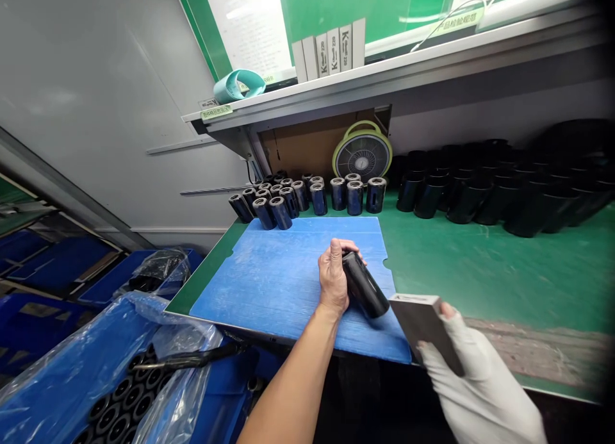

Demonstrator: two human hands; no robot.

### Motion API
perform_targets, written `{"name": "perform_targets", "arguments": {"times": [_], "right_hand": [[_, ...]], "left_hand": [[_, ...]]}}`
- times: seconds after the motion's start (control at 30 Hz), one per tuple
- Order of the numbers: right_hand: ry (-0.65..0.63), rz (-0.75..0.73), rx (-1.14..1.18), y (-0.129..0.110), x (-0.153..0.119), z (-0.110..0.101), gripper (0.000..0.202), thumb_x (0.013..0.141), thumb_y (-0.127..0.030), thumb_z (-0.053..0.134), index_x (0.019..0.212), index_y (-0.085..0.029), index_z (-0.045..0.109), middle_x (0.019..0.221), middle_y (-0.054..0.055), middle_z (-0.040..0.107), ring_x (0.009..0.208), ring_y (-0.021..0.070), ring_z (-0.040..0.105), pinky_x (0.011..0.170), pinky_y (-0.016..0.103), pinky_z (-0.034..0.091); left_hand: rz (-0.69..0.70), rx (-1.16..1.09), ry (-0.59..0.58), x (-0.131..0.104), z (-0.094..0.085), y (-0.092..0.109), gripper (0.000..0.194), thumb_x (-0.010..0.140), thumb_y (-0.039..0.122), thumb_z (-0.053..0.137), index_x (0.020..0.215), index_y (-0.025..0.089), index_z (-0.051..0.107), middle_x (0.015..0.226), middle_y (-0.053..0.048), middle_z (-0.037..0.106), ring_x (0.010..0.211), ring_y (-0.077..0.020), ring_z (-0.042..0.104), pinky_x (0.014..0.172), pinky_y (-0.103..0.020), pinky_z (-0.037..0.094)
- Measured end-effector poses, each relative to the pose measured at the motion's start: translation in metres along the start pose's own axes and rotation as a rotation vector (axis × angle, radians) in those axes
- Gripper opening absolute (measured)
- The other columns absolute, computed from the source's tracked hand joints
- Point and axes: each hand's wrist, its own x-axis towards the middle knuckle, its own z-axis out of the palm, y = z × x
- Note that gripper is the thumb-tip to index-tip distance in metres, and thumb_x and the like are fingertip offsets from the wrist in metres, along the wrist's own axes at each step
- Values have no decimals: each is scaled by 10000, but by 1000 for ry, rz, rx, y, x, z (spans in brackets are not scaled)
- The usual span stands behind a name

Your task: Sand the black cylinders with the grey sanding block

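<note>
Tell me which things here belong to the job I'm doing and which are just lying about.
Likely in the job:
black cylinder in your left hand
grey block in your right hand
blue mat
standing cylinders behind the mat

Probably just lying about:
green-rimmed fan
teal roll on the shelf

Your 2 hands up front: left hand (335, 279) bare, thumb up, fingers curled; right hand (464, 354) gloved, pinched.
</note>
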Motion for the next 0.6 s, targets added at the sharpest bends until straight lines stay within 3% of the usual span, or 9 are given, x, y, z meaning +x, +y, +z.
{"name": "perform_targets", "arguments": {"times": [0.1,0.2,0.27,0.37,0.43,0.6], "right_hand": [[-27,-177,-120,-20,31,25,616,986,-231,501,1577,-316,346,1074,79,683,840,199,674,720,321,572],[23,-280,-199,-28,54,45,684,975,-215,537,1594,-354,280,1068,73,664,831,195,638,715,318,541],[-3,-301,-172,-25,54,46,687,980,-210,512,1601,-351,254,1099,82,652,873,203,634,733,325,542],[-99,-308,-131,-14,39,34,662,988,-206,417,1614,-314,232,981,77,651,729,185,605,605,288,521],[-108,-293,-153,-10,35,30,665,978,-225,431,1612,-303,248,917,72,641,645,182,565,537,284,487],[11,-298,-237,-25,58,49,668,974,-218,501,1594,-342,288,1100,90,645,885,216,627,767,344,538]], "left_hand": [[21,73,-10,3,-1,-3,578,973,666,439,810,158,661,740,-43,657,620,-154,655,619,-275,530],[93,209,19,4,-3,-4,609,1002,639,392,797,155,699,835,-74,702,787,-173,666,774,-286,532],[99,226,62,4,-3,-5,609,1004,632,397,799,151,709,858,-80,709,837,-179,664,814,-283,523],[-3,96,62,3,-1,-8,621,982,677,390,814,157,686,756,-53,667,646,-163,641,637,-279,518],[-20,72,17,3,0,-10,629,971,694,391,812,162,687,782,-59,672,607,-161,629,598,-284,508],[91,222,23,5,-3,-8,620,989,658,389,853,165,738,911,-106,728,897,-231,663,868,-324,518]]}}
